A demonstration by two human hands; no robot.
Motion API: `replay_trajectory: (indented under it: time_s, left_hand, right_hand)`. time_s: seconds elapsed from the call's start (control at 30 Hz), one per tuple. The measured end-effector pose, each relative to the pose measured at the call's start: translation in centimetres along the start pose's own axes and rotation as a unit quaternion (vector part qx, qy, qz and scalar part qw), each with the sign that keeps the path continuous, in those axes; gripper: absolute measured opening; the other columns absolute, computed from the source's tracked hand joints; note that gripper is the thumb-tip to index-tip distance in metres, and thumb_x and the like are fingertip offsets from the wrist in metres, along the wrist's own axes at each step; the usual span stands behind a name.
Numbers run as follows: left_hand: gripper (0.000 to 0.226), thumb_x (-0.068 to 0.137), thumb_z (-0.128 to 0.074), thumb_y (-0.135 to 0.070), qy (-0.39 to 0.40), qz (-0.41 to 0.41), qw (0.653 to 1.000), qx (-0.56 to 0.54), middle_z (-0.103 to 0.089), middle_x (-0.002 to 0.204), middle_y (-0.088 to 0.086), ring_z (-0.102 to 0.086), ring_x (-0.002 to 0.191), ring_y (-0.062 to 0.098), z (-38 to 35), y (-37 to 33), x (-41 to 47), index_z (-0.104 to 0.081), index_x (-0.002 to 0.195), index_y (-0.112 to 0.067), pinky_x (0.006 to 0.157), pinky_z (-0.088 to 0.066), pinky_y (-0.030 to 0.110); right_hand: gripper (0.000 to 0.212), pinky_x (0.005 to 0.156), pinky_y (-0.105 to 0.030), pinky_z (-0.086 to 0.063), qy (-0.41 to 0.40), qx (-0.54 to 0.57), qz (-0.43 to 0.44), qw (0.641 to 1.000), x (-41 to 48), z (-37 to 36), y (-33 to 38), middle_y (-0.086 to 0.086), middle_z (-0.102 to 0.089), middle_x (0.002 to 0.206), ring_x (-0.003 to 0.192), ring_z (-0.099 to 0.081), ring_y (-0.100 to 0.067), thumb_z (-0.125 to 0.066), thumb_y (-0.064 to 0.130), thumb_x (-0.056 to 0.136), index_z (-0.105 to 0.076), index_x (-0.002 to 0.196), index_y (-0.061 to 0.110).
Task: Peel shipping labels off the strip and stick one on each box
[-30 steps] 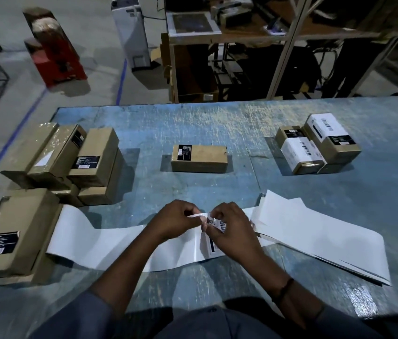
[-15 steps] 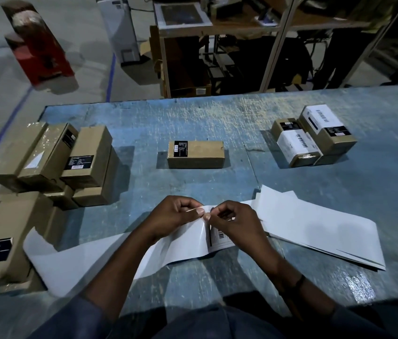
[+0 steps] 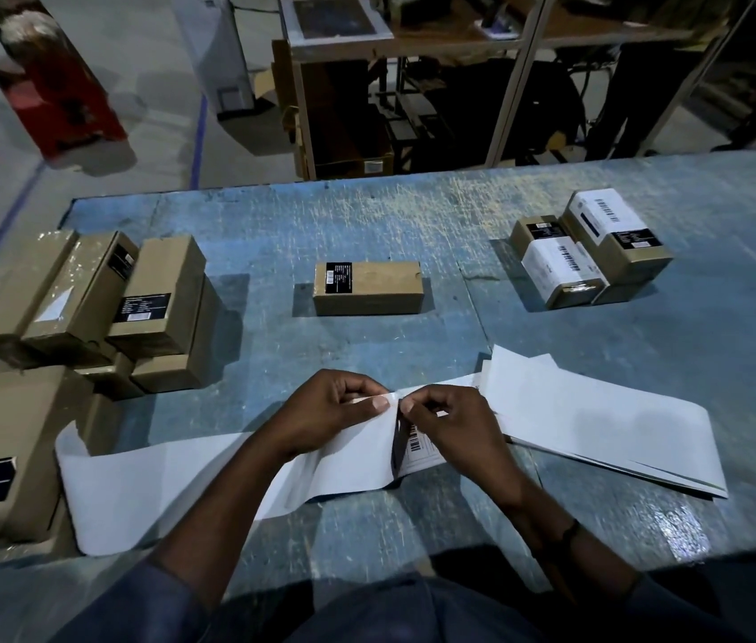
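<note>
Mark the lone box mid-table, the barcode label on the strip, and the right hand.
lone box (image 3: 385, 280), head view, bare cardboard top.
barcode label (image 3: 418, 450), head view, its printed face.
right hand (image 3: 452, 424), head view, back of the hand.

The worktop (image 3: 413, 215) was a blue-painted surface, scratched and worn pale across its far half. Beyond it lay a grey concrete floor (image 3: 148, 39) marked with a blue line (image 3: 197, 136). A red object (image 3: 60, 99) stood far left, a white unit (image 3: 216, 48) beside the line, and a metal-framed bench (image 3: 513, 90) far centre. Lighting was dim.
</note>
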State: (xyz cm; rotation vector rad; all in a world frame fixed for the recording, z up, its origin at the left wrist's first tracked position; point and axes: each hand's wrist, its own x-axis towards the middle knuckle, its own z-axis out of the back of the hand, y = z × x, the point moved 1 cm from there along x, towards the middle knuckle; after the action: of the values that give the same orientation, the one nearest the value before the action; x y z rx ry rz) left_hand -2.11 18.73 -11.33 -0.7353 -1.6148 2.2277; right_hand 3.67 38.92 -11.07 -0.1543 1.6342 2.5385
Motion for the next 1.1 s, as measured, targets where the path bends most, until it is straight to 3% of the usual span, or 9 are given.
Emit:
replay_trajectory:
  time_s: [0.23,0.4,0.53,0.7,0.87,0.93,1.1]
  left_hand:
    - [0.016,0.099,-0.068,-0.026,0.0,-0.015,1.0,0.009,-0.079,0.1,-0.004,-0.072,0.097,0.012,-0.1,-0.1,-0.2,-0.08,0.1,-0.016,0.09,-0.049,0.02]
    - [0.017,0.099,-0.067,-0.03,-0.015,0.0,1.0,0.005,-0.078,0.098,-0.005,-0.071,0.095,0.008,-0.3,0.3,-0.3,-0.078,0.097,-0.018,0.092,-0.049,0.03]
    - [0.017,0.098,-0.068,-0.036,-0.026,0.011,0.999,0.042,-0.077,0.096,-0.01,-0.068,0.089,0.002,0.0,0.7,-0.3,-0.079,0.095,-0.024,0.085,-0.049,0.026]
    - [0.015,0.1,-0.066,-0.029,-0.015,0.016,0.999,0.033,-0.077,0.101,-0.009,-0.069,0.092,0.004,0.4,1.0,-0.6,-0.079,0.101,-0.022,0.084,-0.049,0.021]
    - [0.017,0.103,-0.062,-0.027,-0.038,0.056,0.996,0.056,-0.077,0.111,-0.007,-0.072,0.103,0.018,1.5,2.0,-0.9,-0.079,0.102,-0.023,0.095,-0.054,0.043]
    - [0.017,0.103,-0.062,-0.025,-0.044,0.07,0.995,0.056,-0.078,0.112,-0.006,-0.072,0.103,0.02,1.6,2.3,-1.0,-0.079,0.101,-0.022,0.096,-0.054,0.045]
    - [0.01,0.096,-0.073,-0.024,-0.055,0.072,0.996,0.019,-0.08,0.1,-0.006,-0.073,0.094,0.012,1.3,2.1,-1.0,-0.081,0.1,-0.02,0.085,-0.053,0.03]
  right_hand:
    - [0.01,0.062,-0.013,-0.049,0.017,0.033,0.006,0.999,-0.1,0.0,0.3,0.004,-0.075,0.077,0.07,-0.069,-0.005,-0.083,0.022,0.085,-0.076,0.079,0.017]
    - [0.007,0.061,-0.013,-0.049,0.016,0.031,0.008,0.999,0.2,-0.5,-0.1,0.005,-0.075,0.076,0.069,-0.068,-0.002,-0.08,0.021,0.087,-0.078,0.081,0.02]
    - [0.011,0.068,-0.019,-0.053,0.013,-0.009,0.035,0.999,0.3,-0.7,-0.5,0.01,-0.076,0.079,0.076,-0.071,-0.004,-0.074,0.02,0.092,-0.078,0.081,0.021]
    - [0.012,0.076,-0.021,-0.054,0.025,-0.035,0.024,0.999,0.6,-0.4,-0.7,0.012,-0.076,0.08,0.079,-0.07,-0.003,-0.073,0.023,0.092,-0.077,0.081,0.023]
    - [0.01,0.068,-0.008,-0.046,0.034,-0.031,0.026,0.999,0.5,-1.0,-0.1,0.012,-0.075,0.079,0.075,-0.068,-0.001,-0.083,0.027,0.083,-0.075,0.081,0.022]
    - [0.013,0.07,-0.006,-0.045,0.032,-0.034,0.03,0.998,0.5,-1.2,0.0,0.011,-0.075,0.08,0.076,-0.068,-0.001,-0.086,0.028,0.081,-0.075,0.082,0.022]
    - [0.018,0.068,-0.01,-0.048,0.029,-0.056,0.023,0.998,0.5,-1.9,0.0,0.011,-0.074,0.079,0.077,-0.068,0.0,-0.087,0.035,0.078,-0.073,0.082,0.024]
